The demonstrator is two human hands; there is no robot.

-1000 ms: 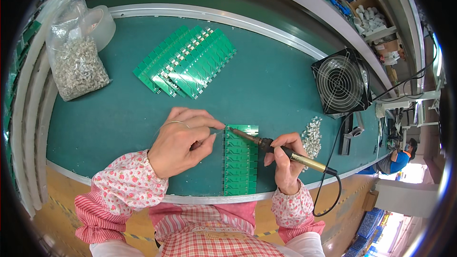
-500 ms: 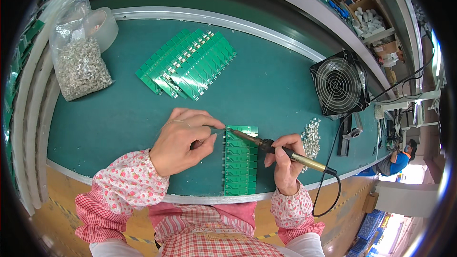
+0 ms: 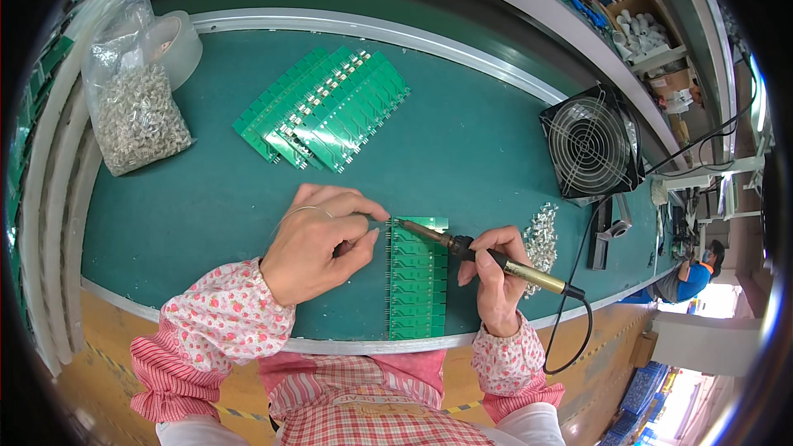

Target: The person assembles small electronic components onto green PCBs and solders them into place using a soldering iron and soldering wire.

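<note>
My right hand (image 3: 498, 277) is closed around the handle of a soldering iron (image 3: 529, 275). The iron's tip meets the upper left corner of a green circuit board panel (image 3: 420, 281), which lies at the table's front edge with a row of pins along its left side. My left hand (image 3: 324, 244) is beside that corner, its index fingertip at the pins and its other fingers curled in. A thin pale strand (image 3: 312, 208) loops over its back. What the left fingers pinch, if anything, is too small to make out.
Several more green panels (image 3: 326, 107) lie overlapped farther back. A clear bag of small pale parts (image 3: 140, 120) and a tape roll (image 3: 178, 49) are at left. On the right are loose white parts (image 3: 541, 239), a black fan (image 3: 591, 144) and the iron's cable (image 3: 588, 326).
Hands and board stay almost in place. The iron's tip has shifted slightly up and left at the board's corner.
</note>
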